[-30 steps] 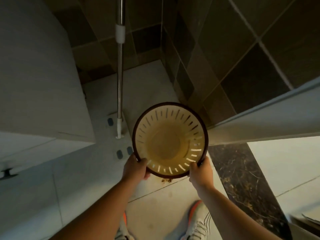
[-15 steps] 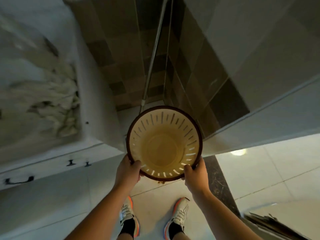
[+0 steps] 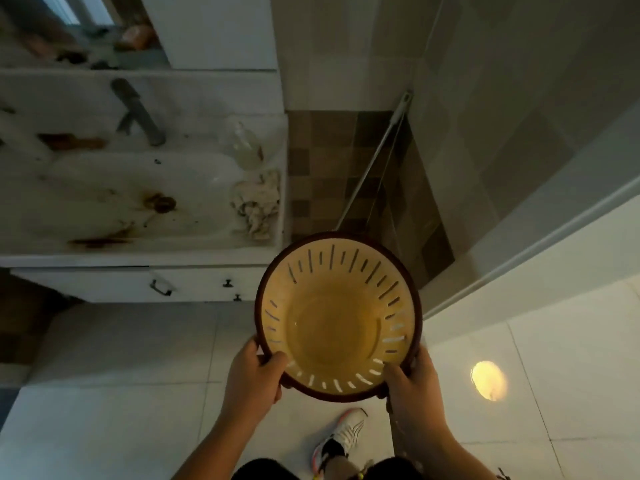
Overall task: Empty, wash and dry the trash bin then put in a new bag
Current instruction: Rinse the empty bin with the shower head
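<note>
Both hands clamped on the bin rim, near edge. Left hand has its thumb hooked over the rim into the bin, fingers curled under the outside. Right hand mirrors it on the other side, thumb inside. Trash bin hangs between them, held clear of the floor, mouth up toward the camera, body extending away from the grip. Inside is bare: no bag, no rubbish visible, yellowish slotted wall, brown rim.

Change over the last second: the view has swung from the tiled corner with the mop to the vanity. Sink and faucet are now in frame at left; earlier only the cabinet side showed. The bin has kept its place relative to the hands and the grip is unchanged, so it looks like the person turned and stepped, carrying it.

Read: emptying looks done, and this is the carry to the wash. The bin sits just right of the sink's right edge, next to a crumpled rag on the counter corner. Mop handle leans on the wall behind. Next move probably lifts the bin over the basin edge.
</note>
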